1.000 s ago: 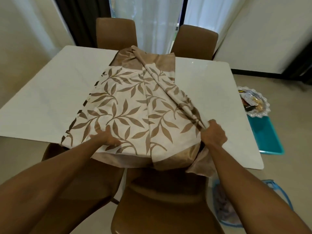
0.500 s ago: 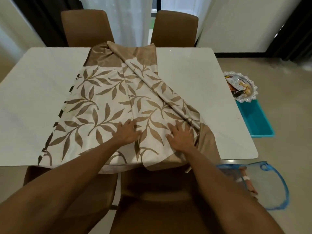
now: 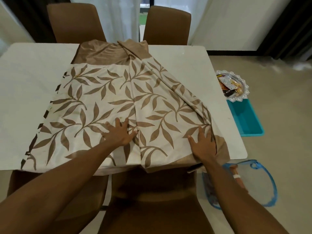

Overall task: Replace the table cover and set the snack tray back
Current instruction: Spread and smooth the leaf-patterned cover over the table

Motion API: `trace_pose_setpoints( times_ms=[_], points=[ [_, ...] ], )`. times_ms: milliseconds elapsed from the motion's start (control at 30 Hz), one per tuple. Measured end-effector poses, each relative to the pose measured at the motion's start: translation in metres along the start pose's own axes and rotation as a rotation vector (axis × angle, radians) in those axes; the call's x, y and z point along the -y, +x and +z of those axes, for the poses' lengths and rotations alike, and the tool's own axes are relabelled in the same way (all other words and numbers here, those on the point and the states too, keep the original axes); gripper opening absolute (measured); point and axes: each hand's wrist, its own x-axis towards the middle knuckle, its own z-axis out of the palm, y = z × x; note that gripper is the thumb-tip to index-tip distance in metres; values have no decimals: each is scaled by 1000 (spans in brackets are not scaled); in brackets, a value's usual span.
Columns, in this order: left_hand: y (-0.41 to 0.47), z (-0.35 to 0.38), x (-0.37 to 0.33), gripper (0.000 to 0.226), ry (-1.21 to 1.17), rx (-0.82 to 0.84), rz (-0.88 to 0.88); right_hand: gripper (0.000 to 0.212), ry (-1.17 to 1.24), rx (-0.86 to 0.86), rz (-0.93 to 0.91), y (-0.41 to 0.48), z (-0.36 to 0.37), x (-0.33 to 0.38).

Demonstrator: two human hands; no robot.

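Note:
A cream table cover with brown leaf print and tan borders lies partly folded across the middle of the white table. A long fold runs diagonally down its right side. My left hand rests flat on the cloth near the front centre, fingers spread. My right hand lies flat on the cloth at the front right, beside the bunched fold, fingers apart. The snack tray, silver with a scalloped rim and packets in it, sits on a teal stool to the right of the table.
Two brown chairs stand at the far side of the table and two more are at the near side below my arms. A blue-rimmed mesh basket with items lies on the floor at the right.
My right hand let go of the bunched right edge and laid flat, then slid rightward. My left hand moved from the front left towards the centre. The view shifted slightly.

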Motion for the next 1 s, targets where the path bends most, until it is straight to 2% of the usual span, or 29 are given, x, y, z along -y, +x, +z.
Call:
trace_pose_setpoints(
  times_ms=[67,133,200,300,400,467,567,700,867,1000],
  points=[
    [0,-1,2,85,-17,-51,20,74,0,-153,-50,-16,13,3],
    [-10,7,-10,72,-12,-150,55,60,35,-181,-130,-35,21,2],
    [-18,12,-18,64,15,-195,100,53,7,-142,-204,-45,27,12],
    [-28,30,-40,59,-44,-190,87,51,-21,-113,-417,-43,23,13],
    [-18,45,-34,69,-129,-174,35,55,-21,59,-606,-24,11,28],
    [-21,40,-35,79,-112,-124,14,60,-114,169,-693,-7,2,39],
    [-32,21,-53,63,-43,-43,36,63,-281,238,-716,16,-7,51],
    [-33,17,-64,53,-22,-39,28,69,-336,239,-730,22,-15,53],
    [-25,16,-67,58,-112,-21,-52,71,-344,272,-662,32,-42,6],
    [-22,19,-69,78,-125,36,-110,71,-302,253,-557,33,-59,-44]
  ],
)
